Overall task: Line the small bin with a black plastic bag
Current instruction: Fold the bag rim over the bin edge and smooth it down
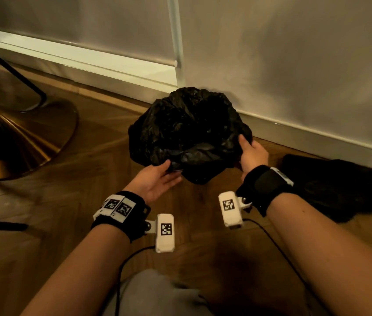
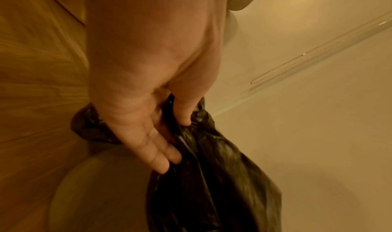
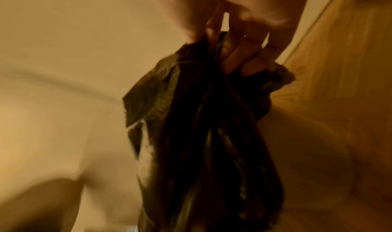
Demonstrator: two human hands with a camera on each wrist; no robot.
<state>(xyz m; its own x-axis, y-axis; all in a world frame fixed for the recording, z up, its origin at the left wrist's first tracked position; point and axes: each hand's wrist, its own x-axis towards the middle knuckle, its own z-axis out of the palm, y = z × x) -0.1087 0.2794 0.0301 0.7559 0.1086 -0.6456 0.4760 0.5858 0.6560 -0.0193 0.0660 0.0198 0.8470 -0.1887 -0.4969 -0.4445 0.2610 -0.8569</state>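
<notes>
A crumpled black plastic bag point(image 1: 189, 128) billows over the small bin on the wooden floor by the wall; in the head view the bag hides the bin completely. My left hand point(image 1: 157, 176) pinches the bag's near edge between the thumb and fairly straight fingers point(image 2: 161, 158). My right hand point(image 1: 251, 153) grips the right side, its fingers point(image 3: 235, 57) curled into the plastic. In the left wrist view the black bag point(image 2: 212, 177) hangs over the pale rounded wall of the bin point(image 2: 101, 185). The right wrist view is blurred and shows the black bag point(image 3: 201, 135) bunched under the fingers.
A gold trumpet-shaped furniture base point(image 1: 20, 137) stands on the floor at the left. A dark flat object point(image 1: 340, 185) lies at the right, near the skirting board point(image 1: 317, 137). A pale upright rod point(image 1: 176, 37) runs along the wall behind the bag. My grey-clad knee point(image 1: 157, 293) is at the bottom.
</notes>
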